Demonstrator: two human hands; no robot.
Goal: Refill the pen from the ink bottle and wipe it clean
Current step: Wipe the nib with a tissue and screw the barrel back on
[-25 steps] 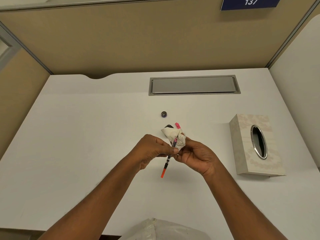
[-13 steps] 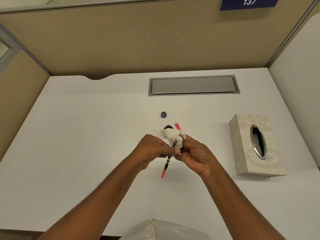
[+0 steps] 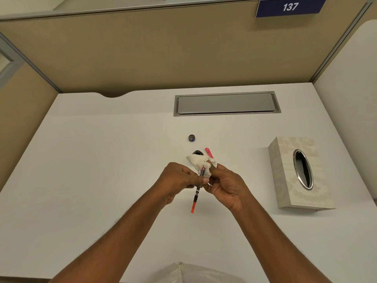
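Wiping stage, refill seemingly done; left hand (image 3: 177,180) pinching slim orange-tipped pen (image 3: 197,190) mid-desk; right hand (image 3: 226,184) pressing crumpled white tissue (image 3: 201,162) around nib; open ink bottle (image 3: 197,153) at 12 o'clock, uncapped.

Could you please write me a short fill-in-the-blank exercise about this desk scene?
1. The left hand holds the pen while the right hand presses a white ____ around its upper end.
2. The tissue box lies on the person's ____ side.
3. The sign reads ____.

Missing words: tissue; right; 137
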